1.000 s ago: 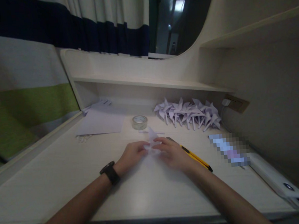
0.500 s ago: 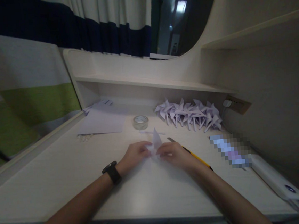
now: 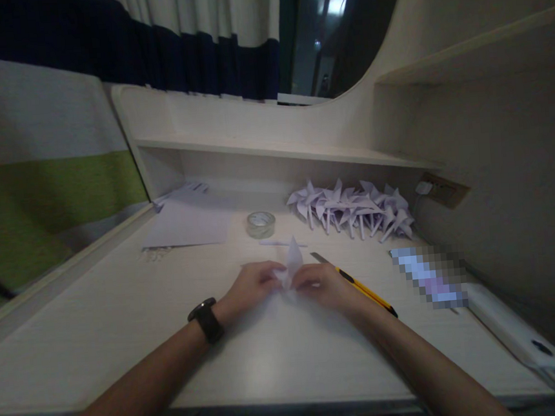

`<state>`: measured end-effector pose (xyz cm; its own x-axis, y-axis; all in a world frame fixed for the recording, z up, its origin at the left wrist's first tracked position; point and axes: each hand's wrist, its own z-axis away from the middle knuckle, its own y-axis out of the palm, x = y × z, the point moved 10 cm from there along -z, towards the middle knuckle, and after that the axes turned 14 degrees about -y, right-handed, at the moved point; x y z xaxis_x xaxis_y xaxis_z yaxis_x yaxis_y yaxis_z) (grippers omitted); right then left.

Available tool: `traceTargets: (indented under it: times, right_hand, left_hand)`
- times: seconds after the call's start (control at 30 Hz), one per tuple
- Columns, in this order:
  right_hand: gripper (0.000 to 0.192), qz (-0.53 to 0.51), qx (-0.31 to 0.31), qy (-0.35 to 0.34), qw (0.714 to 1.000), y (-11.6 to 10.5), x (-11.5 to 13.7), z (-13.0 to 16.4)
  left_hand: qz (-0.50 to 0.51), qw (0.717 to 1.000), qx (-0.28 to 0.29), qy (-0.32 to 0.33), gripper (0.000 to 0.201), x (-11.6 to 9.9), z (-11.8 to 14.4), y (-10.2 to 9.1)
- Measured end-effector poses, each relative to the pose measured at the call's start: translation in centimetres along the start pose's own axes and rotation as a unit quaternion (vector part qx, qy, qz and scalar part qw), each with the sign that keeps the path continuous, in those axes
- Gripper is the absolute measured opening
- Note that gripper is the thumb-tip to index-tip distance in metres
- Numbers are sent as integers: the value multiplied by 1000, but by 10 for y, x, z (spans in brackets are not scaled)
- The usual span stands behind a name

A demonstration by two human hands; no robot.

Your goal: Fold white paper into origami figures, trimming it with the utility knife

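Between my two hands is a white paper pinwheel [image 3: 293, 258], one pointed blade standing up and its lower part partly hidden by fingers. My left hand [image 3: 254, 284], with a black watch on the wrist, pinches its left side. From the right, my right hand [image 3: 324, 284] grips the other side with bent fingers. Just behind the pinwheel lies a thin rolled paper stick [image 3: 276, 242]. A yellow utility knife [image 3: 362, 286] with its blade out rests beside my right hand. Beyond the stick sits a roll of clear tape [image 3: 261, 224].
Several finished paper pinwheels [image 3: 350, 205] are piled at the back right under the shelf [image 3: 272, 149]. Sheets of white paper [image 3: 189, 222] lie at the back left, with small pale bits [image 3: 156, 253] by their edge. A white power strip [image 3: 512, 330] runs along the right side.
Both hands stay on the pinwheel with almost the same grip. Its upright blade has shifted slightly to the right. The camera view has moved a little.
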<state>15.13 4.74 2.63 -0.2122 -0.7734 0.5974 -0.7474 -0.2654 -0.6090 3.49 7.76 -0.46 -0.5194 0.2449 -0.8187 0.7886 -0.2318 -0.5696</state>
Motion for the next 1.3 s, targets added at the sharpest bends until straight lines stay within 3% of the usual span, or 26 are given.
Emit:
traceTargets:
  times: [0.37,1.3]
  right_hand:
    - [15,5,-6,1,1000,-1,-1,1]
    - [15,21,-12,-4,1000,-4,5,0]
  left_hand:
    - [20,999,6,27,29,-7,3,0]
    - [55,998,12,11,29,-6,4,0]
